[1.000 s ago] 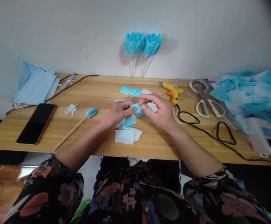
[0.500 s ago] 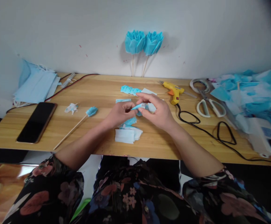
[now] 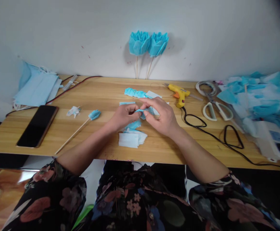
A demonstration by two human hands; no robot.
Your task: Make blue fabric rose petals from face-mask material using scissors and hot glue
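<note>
Over the middle of the table, a small piece of blue mask fabric is between my two hands. My left hand pinches its left end between thumb and fingers. On its other side my right hand touches it with the thumb, index finger arched above; its remaining fingers are partly hidden. Beneath and nearer me lie cut white and pale blue fabric pieces. Behind my hands is a row of folded blue petals. Left of my left hand rests a blue bud on a thin wooden stick.
Two finished blue flowers lean against the wall. To the right are a yellow glue gun with its black cord, scissors, a tape roll and heaped blue scraps. A phone and stacked masks lie left.
The fabric between my hands has been turned or folded, showing more blue and less white. My right index finger and thumb have parted slightly. Things on the table stay put.
</note>
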